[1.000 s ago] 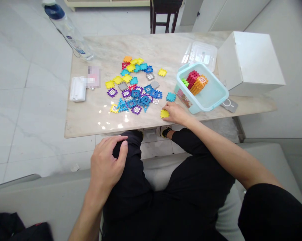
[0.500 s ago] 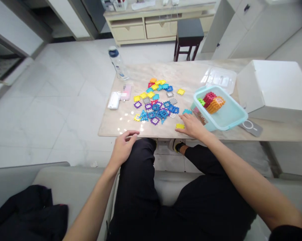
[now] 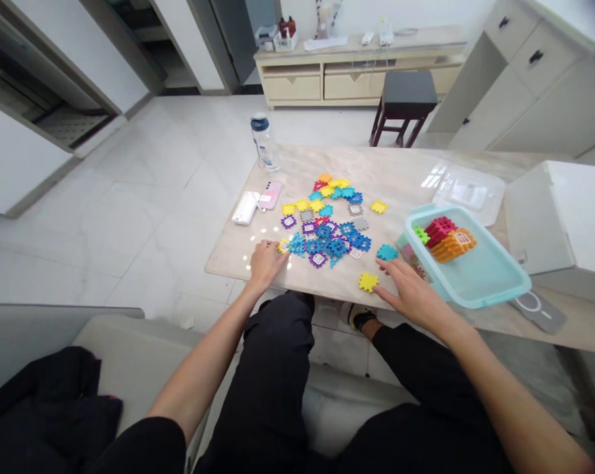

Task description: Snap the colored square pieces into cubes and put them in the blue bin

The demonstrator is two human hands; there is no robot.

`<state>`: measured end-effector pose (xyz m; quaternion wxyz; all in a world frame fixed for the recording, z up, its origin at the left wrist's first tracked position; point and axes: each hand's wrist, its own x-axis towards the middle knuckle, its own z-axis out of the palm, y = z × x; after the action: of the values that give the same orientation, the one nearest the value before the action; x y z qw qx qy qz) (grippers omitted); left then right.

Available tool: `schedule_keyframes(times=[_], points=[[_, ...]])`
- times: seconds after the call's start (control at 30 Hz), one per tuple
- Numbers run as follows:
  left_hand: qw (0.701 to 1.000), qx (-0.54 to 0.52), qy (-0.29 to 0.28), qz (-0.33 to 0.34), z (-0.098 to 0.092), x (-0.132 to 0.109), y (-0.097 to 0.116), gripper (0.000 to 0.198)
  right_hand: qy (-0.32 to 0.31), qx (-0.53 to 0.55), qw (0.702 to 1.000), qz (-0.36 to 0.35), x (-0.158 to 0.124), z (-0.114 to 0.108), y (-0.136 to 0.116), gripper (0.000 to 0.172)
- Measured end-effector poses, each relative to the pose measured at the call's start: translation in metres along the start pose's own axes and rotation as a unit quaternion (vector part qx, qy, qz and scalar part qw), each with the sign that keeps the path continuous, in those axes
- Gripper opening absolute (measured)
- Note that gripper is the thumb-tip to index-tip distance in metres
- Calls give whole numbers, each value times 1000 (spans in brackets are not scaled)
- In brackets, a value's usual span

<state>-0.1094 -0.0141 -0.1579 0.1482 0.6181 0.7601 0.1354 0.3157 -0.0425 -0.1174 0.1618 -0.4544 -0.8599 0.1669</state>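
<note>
A pale, glossy tiled floor (image 3: 149, 191) surrounds a long, marble-patterned desk (image 3: 401, 174), seen from the seated person's head camera. A dark wooden stool (image 3: 409, 95) stands beyond it.

The right hand (image 3: 409, 291) is open, thumb and fingers spread. Its thumb is at the edge of a flat, square, yellow tile with toothed sides (image 3: 368, 282); its fingertips are at a similar solid teal tile (image 3: 387, 252). Whether either is touched cannot be told. Both tiles lie on the desk, between the near edge and a light-teal, rounded plastic tub (image 3: 499, 266).

The left hand (image 3: 268, 262), well apart from the right, has its fingers bunched at a yellow tile with a white lattice window insert (image 3: 283, 246); whether they grip it is unclear. Beside that is an overlapping heap of blue and purple tiles (image 3: 334, 245).

Such thin pieces are probably best pinched by opposite notched edges, since the flat faces offer little grip; pieces under others may need loosening first.

Inside the tub, orange toothed tiles (image 3: 450, 247) stack neatly beside red ones (image 3: 440, 230).
</note>
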Motion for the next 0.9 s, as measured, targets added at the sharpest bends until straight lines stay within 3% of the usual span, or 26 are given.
schedule_keyframes(times=[0.1,0.27,0.4,0.53,0.67,0.8,0.9], points=[[998,-53,10,-18,-3,2,-16,32,-20,0,1000,-8,0,-8,-9,61],[982,-156,20,-101,-22,-3,-40,43,-33,4,999,-19,5,-16,-39,53],[963,-230,39,-134,-49,-14,-37,36,-19,-5,999,-44,11,-19,-59,46],[948,-301,44,-93,-84,-32,-4,35,1,-27,998,-50,17,-19,-72,43],[927,-375,-13,8,-107,-54,51,45,43,-1,997,-62,17,-10,-79,41],[869,-457,-149,116,-99,-73,105,60,114,63,989,-68,10,-5,-80,49],[857,-442,-219,147,-79,-78,127,57,134,99,983,-77,3,-11,-76,66]])
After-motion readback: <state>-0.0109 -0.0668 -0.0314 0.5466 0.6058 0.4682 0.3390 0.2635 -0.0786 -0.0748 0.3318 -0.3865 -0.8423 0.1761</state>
